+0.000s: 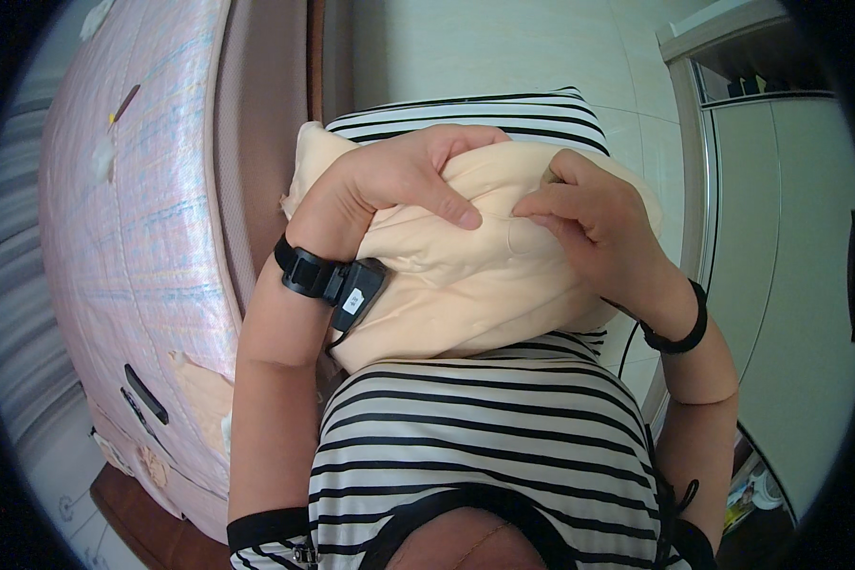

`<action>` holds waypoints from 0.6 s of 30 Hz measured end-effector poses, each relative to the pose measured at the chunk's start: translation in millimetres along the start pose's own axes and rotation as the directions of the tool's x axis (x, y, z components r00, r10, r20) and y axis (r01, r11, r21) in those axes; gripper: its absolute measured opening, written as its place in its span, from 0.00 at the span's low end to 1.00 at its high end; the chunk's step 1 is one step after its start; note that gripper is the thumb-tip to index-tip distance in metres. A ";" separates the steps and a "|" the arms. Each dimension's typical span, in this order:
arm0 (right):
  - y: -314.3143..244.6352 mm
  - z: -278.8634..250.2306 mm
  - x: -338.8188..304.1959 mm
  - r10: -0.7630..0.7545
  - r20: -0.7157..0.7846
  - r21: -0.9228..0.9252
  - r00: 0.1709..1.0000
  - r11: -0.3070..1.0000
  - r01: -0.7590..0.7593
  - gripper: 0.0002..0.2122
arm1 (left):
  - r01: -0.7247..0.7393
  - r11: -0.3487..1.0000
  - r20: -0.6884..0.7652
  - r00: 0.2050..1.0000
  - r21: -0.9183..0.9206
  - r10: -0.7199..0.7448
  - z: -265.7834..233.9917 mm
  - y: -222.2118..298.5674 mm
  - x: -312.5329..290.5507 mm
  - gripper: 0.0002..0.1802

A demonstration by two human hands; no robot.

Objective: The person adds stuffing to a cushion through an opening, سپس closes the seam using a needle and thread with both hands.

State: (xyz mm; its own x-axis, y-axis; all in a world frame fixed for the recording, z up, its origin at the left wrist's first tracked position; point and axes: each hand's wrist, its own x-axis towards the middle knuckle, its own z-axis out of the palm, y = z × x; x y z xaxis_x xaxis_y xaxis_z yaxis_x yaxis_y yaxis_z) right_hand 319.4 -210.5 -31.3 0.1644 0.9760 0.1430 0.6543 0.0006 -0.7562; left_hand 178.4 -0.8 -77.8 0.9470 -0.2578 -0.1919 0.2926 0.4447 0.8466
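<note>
A padded bundle of cream cloth (446, 304) lies across my lap, its surface creased and puckered. My left hand (399, 176) grips its far left part, thumb pressed on top and fingers curled at the far edge. Just right of that thumb, my right hand (594, 214) is closed in a pinch over the cloth. A fine thread-like line (510, 237) loops on the cloth below the right fingertips. What sits between those fingertips is too small to make out.
On the left stands a bed with a pink and blue plaid cover (152, 266). Lying on it are a thin dark tool (125, 103), a black elongated object (146, 394) and a peach cloth piece (202, 389). A pale cabinet (788, 228) stands on the right; tiled floor (503, 47) lies ahead.
</note>
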 end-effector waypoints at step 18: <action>9.9 -2.6 5.0 0.057 0.075 0.200 0.996 0.977 -0.071 0.07 | 0.011 0.998 0.012 1.000 -0.056 -0.010 0.4 -0.3 -0.5 0.34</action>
State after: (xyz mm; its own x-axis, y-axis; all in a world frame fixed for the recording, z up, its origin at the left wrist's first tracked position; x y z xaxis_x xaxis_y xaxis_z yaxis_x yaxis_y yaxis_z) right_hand 328.6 -206.2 -36.4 0.1459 0.9880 0.0514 0.4798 -0.0252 -0.8770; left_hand 177.8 -1.1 -77.7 0.9423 -0.2723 -0.1947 0.3099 0.4896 0.8150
